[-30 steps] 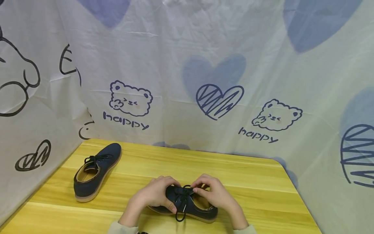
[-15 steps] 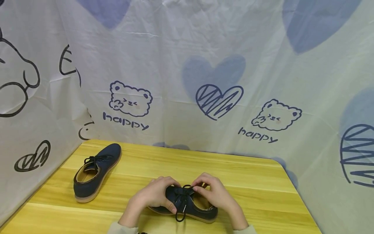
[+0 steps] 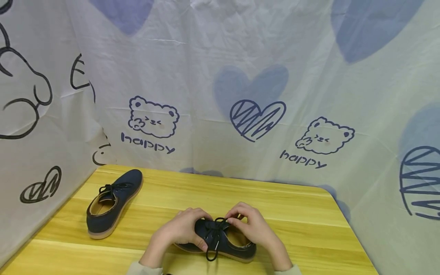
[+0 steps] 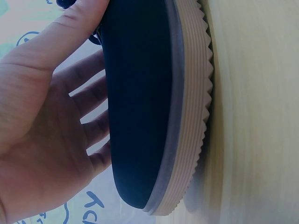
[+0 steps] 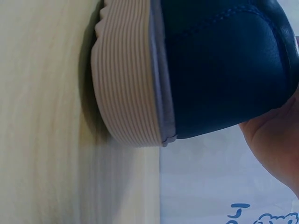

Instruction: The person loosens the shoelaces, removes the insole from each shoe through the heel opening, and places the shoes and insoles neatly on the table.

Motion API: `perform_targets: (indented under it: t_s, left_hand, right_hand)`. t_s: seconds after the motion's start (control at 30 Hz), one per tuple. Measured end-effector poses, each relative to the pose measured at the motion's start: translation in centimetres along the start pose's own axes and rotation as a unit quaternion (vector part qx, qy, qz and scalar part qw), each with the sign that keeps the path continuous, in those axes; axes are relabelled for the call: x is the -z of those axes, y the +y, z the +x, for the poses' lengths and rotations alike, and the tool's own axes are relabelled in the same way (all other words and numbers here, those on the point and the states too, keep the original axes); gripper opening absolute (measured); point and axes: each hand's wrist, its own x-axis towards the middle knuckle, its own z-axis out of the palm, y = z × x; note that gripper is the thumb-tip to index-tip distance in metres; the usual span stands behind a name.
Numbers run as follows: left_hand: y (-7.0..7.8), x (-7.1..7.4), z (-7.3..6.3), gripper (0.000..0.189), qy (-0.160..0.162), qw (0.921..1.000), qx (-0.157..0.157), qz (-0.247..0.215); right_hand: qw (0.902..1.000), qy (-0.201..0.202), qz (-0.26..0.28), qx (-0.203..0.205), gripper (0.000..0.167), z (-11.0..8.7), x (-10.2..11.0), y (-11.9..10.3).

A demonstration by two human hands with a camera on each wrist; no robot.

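Note:
A dark navy lace-up shoe (image 3: 237, 248) sits on the table, its toe to the left and its tan-lined opening to the right. Black laces (image 3: 214, 231) are tied in a bow across it, one loop hanging over the near side. My left hand (image 3: 183, 229) grips the front part, thumb on the near side by that loop, fingers over the far side. At the top of the opening, beside the far loop, thumb and forefinger of my right hand (image 3: 249, 225) pinch the shoe's edge. The left wrist view shows the ridged pale sole (image 4: 191, 93); the heel (image 5: 229, 70) fills the right wrist view.
The matching navy shoe (image 3: 115, 202), laces tied, stands at the left of the yellow wood-grain table (image 3: 275, 194), toe pointing away. White cloth (image 3: 203, 145) printed with hearts and bears hangs behind the table and along both sides.
Both hands keep their hold on the shoe almost without moving. The printed cloth at the far left has shifted slightly to the right.

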Motion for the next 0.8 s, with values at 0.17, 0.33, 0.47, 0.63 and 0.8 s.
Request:
perform_targets:
  t_s: [0.17,0.33,0.47,0.63,0.8]
  left_hand:
    - [-0.07,-0.03,0.08,0.072,-0.005,1.0000,0.003,-0.003]
    - [-0.07,0.00,0.17,0.071,-0.008,1.0000,0.004,-0.003]
    - [-0.02,0.03,0.14,0.071,-0.008,1.0000,0.003,-0.002]
    - [0.00,0.05,0.10,0.071,-0.006,1.0000,0.001,0.000]
    - [-0.07,0.03,0.06,0.071,-0.005,1.0000,0.001,0.000]
  right_hand:
    - [1.0000,0.007,0.003,0.002,0.010,0.00,0.05,-0.07]
    - [0.9997,0.019,0.013,0.009,0.010,0.03,0.10,-0.16]
    - [0.9992,0.032,0.014,0.018,0.011,0.05,0.03,-0.06]
    - [0.9985,0.046,0.009,0.028,0.011,0.17,-0.07,0.01]
    - [0.9969,0.064,0.004,0.046,0.010,0.25,-0.19,0.06]
